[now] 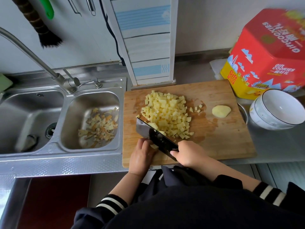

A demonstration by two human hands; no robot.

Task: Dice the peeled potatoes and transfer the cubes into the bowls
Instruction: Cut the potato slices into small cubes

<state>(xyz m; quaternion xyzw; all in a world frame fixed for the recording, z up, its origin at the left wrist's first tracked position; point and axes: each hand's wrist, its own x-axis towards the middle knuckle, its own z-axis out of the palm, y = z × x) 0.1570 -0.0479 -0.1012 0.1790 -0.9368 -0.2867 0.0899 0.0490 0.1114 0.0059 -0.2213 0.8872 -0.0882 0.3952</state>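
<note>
Cleaver (155, 138) in right hand (189, 154), one potato half (221, 111), perhaps two bowls (277, 109)

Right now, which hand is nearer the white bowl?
Right. The right hand grips the cleaver at the board's near edge, with the white bowl further to its right. The left hand is beyond the blade.

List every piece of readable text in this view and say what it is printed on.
"Gift COOKIES": side face of the red and yellow cookie tin, white letters.
"COOKIES": tin's top face, upside down; its first word is unclear.
"Gift": tin's yellow corner panel; the smaller lines under it are too blurred.
Chinese characters on the tin: too blurred to read.
Nothing else carries readable text.
</note>
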